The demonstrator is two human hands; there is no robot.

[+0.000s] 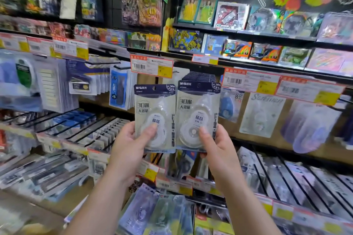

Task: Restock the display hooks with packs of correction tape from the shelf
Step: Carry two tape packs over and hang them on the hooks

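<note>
Before hooks: hands [172,145] hold two packs [176,116] upright, side-by-side.

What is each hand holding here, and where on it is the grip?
Left hand pinches the left correction tape pack at its lower left edge; right hand pinches the right pack at its lower right edge.

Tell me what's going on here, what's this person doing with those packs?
A person stands at a stationery display holding two packs of correction tape upright, side by side. The left hand grips the left pack by its lower edge, and the right hand grips the right pack the same way. Just behind the right pack hangs a row of matching packs on a hook. Neither held pack is on a hook yet.
</note>
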